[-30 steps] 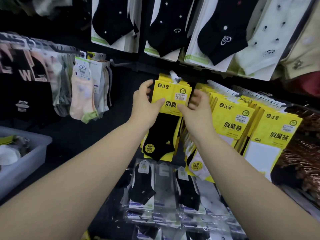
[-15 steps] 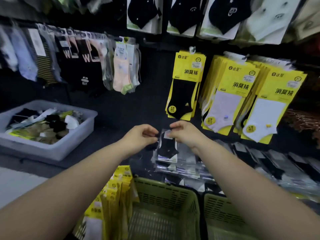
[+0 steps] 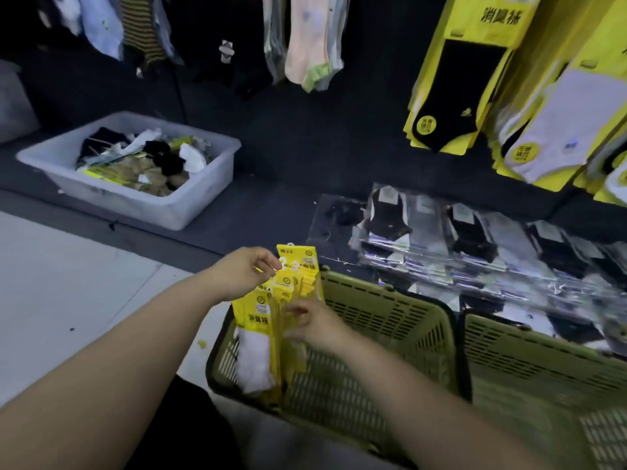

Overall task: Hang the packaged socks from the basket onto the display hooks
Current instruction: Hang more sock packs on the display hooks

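A green plastic basket [image 3: 390,320] stands on the floor below me. Several yellow sock packs [image 3: 268,320] stand upright against its left wall, the front one showing a white sock. My left hand [image 3: 242,273] pinches the top of one yellow pack near its white hanger. My right hand [image 3: 314,322] touches the packs from the right with fingers bent against them. Yellow packs with black and white socks [image 3: 475,96] hang on the display hooks at the upper right.
A second green basket [image 3: 543,361] stands to the right. A white tub [image 3: 135,171] with loose socks sits on the dark ledge at left. Clear-wrapped black and grey socks [image 3: 458,239] lie on the ledge behind the baskets. More socks [image 3: 312,45] hang at the top.
Both hands left the hung yellow pack on the hook and came down to the basket. My view tilted down; my left hand now pinches a pack in the basket.
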A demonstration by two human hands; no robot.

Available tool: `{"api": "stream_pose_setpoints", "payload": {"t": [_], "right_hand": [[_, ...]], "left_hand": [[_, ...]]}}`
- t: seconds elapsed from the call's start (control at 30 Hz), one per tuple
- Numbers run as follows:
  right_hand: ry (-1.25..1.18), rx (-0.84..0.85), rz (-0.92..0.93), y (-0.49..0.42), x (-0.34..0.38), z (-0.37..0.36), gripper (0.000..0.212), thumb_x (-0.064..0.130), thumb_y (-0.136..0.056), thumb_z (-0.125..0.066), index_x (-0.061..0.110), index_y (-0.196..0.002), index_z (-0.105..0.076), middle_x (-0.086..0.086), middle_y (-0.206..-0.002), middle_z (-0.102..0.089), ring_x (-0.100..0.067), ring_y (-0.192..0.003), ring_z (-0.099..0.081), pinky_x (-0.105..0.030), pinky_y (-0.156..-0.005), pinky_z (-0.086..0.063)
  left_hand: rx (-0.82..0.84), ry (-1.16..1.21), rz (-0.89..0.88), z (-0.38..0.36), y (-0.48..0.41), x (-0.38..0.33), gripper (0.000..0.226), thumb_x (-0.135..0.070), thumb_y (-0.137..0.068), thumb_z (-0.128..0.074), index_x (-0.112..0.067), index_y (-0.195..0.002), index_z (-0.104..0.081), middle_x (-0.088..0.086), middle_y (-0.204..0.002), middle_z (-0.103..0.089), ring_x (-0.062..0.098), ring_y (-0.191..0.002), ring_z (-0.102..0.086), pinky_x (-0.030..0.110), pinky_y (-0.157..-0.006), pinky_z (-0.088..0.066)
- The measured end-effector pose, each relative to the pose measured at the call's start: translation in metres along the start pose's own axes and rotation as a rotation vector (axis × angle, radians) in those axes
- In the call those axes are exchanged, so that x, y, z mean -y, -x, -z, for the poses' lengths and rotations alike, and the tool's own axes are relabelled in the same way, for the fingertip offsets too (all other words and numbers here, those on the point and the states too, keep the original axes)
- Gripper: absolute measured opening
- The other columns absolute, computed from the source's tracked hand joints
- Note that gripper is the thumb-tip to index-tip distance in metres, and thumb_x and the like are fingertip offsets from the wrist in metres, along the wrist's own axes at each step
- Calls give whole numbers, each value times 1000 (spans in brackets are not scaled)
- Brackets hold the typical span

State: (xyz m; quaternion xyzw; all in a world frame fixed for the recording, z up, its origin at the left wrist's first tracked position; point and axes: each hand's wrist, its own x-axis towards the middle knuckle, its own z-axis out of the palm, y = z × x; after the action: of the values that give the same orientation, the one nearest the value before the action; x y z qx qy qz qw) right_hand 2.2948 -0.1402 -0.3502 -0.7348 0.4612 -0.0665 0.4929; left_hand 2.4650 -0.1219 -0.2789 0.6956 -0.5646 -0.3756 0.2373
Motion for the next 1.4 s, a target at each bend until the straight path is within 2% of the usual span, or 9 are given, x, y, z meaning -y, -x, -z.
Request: {"api": "stream_pose_setpoints", "payload": {"t": [0.17,0.43,0.57,0.67,0.8,0.93,1.03,1.13,1.4], "right_hand": [[50,-314,3,-38,-3,-67,79,28,-78,-73,19,-143,-29,-6,-141,-31,-22,-131,-32,-27,-101,-31],[-300,-515,47,-51,-11,-55,15,19,-87,-66,14,-100,-61,-8,-109,-62,-23,-100,-59,-30,-82,-47],[-680,-523,161,-30,-1,-9,10,13,-90,-62,22,-94,-60,9,-90,-72,-3,-85,-68,-18,-73,-52],[-775,-529,226,-28,18,14,12,13,-91,-60,25,-93,-61,12,-88,-73,-5,-85,-68,-24,-76,-55],[-896,-552,192,-35,19,17,12,19,-94,-55,28,-102,-54,6,-105,-68,-9,-97,-65,-24,-84,-52],[-367,-442,2,-41,-9,-22,30,22,-92,-58,24,-120,-48,10,-111,-52,-17,-108,-55,-13,-81,-44],[22,-310,0,-48,-23,-68,61,32,-84,-69,21,-136,-40,1,-132,-38,-18,-126,-38,-29,-104,-36],[148,-402,32,-55,-27,-83,53,34,-85,-67,24,-133,-47,-2,-129,-37,-21,-125,-37,-32,-107,-35],[-664,-446,-49,-24,-46,-27,21,21,-81,-71,30,-97,-60,8,-104,-70,-15,-95,-67,-18,-72,-51]], "left_hand": [[6,-147,-19,6,-7,13,20,-7,-94,-49,-12,-107,-64,3,-96,-62,24,-93,-63,36,-82,-50],[-7,-62,36,8,-26,37,44,1,-87,-57,-17,-126,-50,5,-120,-54,16,-89,-54,27,-70,-45],[188,263,106,0,-28,50,74,-18,-77,-77,-22,-139,-37,-3,-129,-53,16,-118,-52,34,-92,-48],[327,383,43,-12,-29,49,50,-23,-83,-71,-23,-130,-52,-6,-122,-66,12,-112,-62,32,-94,-50],[77,438,6,2,-38,48,22,-20,-87,-65,-24,-109,-64,-10,-103,-73,13,-99,-68,20,-74,-55],[-146,425,107,29,-47,66,35,-20,-89,-64,-18,-123,-55,2,-119,-65,25,-109,-61,44,-94,-49],[-176,319,179,39,-47,80,42,-22,-91,-63,-19,-130,-49,5,-126,-60,30,-114,-55,52,-100,-43],[-218,253,222,44,-43,85,48,-20,-90,-64,-19,-134,-46,7,-130,-56,32,-119,-51,52,-102,-40],[-170,278,229,44,-39,81,45,-17,-90,-63,-22,-132,-48,5,-127,-58,30,-117,-52,51,-104,-39]]}}
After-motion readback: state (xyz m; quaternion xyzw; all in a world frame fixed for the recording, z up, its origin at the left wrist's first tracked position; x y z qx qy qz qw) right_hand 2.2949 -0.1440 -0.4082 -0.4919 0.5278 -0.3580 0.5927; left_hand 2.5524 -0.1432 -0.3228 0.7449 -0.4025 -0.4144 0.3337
